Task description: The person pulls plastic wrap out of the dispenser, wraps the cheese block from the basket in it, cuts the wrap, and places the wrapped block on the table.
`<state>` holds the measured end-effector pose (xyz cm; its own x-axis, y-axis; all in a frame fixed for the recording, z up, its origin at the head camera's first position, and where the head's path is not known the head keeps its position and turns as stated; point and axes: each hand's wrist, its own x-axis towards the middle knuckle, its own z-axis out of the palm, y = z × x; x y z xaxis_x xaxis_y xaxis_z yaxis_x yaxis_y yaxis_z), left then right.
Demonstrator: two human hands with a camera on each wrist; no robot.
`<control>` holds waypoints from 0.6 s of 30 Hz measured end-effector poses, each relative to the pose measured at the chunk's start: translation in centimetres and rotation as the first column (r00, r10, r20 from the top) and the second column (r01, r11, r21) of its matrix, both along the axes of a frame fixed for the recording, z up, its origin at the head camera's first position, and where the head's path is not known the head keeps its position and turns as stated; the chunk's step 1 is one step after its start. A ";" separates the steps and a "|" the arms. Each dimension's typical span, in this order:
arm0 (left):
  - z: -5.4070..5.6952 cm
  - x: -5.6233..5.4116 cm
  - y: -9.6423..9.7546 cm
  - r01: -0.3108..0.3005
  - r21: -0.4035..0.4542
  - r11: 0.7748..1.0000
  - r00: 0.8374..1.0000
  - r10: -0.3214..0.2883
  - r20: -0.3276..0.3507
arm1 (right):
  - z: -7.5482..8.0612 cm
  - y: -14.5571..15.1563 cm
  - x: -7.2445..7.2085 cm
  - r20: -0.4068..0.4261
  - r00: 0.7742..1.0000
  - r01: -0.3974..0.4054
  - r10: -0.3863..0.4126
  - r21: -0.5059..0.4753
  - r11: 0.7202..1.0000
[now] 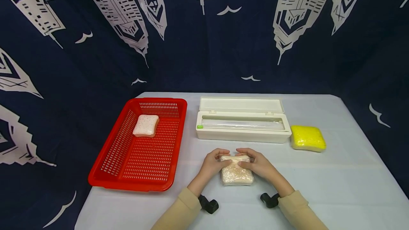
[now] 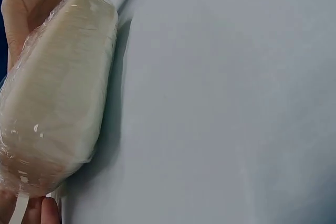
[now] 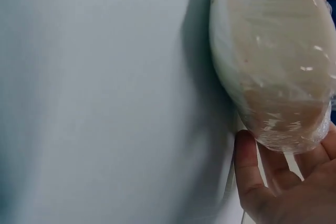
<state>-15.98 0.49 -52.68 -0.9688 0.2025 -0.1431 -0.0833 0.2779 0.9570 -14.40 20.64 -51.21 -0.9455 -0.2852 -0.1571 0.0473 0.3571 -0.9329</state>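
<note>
A pale slice of bread (image 1: pixel 237 175), wrapped in shiny clear film, is held just above or on the white table; I cannot tell which. My left hand (image 1: pixel 214 162) grips its left side, thumb on the near face and fingers at the far edge. From the other side, my right hand (image 1: pixel 255 163) holds it the same way. In the left wrist view the wrapped bread (image 2: pixel 60 93) shows its smooth side, with wrinkled film near the fingers. The right wrist view shows fingertips (image 3: pixel 247 150) at the end of the bread (image 3: pixel 278 51).
Behind the hands stands a white cling film box (image 1: pixel 244 136), lid raised, with a clear roll inside and a green slider. Touching or close to its right end lies a yellow wrapped block (image 1: pixel 308 138). A red basket (image 1: pixel 174 166) at left holds a white speckled bread slice (image 1: pixel 146 125).
</note>
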 end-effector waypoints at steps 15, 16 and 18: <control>1.5 0.3 -2.0 -0.100 -0.041 0.994 0.953 0.108 0.283 | 1.2 1.7 1.0 0.166 0.959 0.187 -0.229 0.235 0.954; 1.5 0.4 -2.0 -0.086 -0.025 0.996 0.949 0.090 0.301 | 1.1 1.7 1.0 0.175 0.957 0.189 -0.232 0.235 0.954; 1.5 0.4 -1.9 -0.061 0.008 0.998 0.939 0.055 0.338 | 0.8 1.5 1.1 0.194 0.952 0.197 -0.238 0.208 0.958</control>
<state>-15.55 -1.40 -51.16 -0.8742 0.1533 -0.4607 -0.4178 0.2459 0.8746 -13.30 22.17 -50.42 -0.9190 -0.0229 -0.3935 0.3353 0.4798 -0.8108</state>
